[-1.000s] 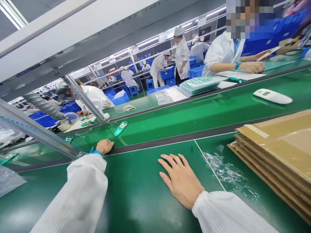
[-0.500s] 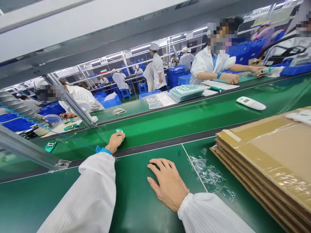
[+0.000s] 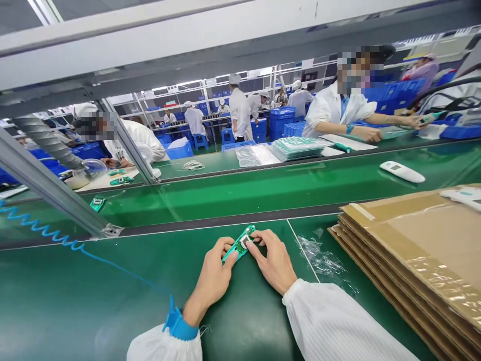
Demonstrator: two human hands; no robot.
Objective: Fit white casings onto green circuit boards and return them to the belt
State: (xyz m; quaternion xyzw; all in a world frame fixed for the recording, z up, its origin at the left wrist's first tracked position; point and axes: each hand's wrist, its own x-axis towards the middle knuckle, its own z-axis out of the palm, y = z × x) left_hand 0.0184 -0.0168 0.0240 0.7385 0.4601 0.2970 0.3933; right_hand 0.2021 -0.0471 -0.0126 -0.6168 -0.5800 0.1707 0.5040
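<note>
Between my two hands is a green thermometer housing half (image 3: 240, 242) with a circuit board and a small display in it, tilted, its upper end to the right. My left hand (image 3: 217, 268) grips its lower end between thumb and fingers. At the upper end, my right hand (image 3: 273, 258) pinches it, thumb by the display and fingertips at the edge. A blue wrist strap (image 3: 180, 323) with a coiled cord is on my left wrist. Both hands are just above the green worktable (image 3: 143, 311).
Stacked cardboard (image 3: 406, 240) stands at the right, beside crumpled clear plastic (image 3: 323, 258). Beyond the table edge, the green conveyor belt (image 3: 233, 195) carries a white thermometer (image 3: 402, 171) and another green housing (image 3: 97, 203). A metal post (image 3: 56, 185) rises at left. Co-workers sit across the belt.
My left hand has brought the green housing from the belt back over the worktable. My right hand, spread and empty before, has closed on its upper end. The view has shifted slightly.
</note>
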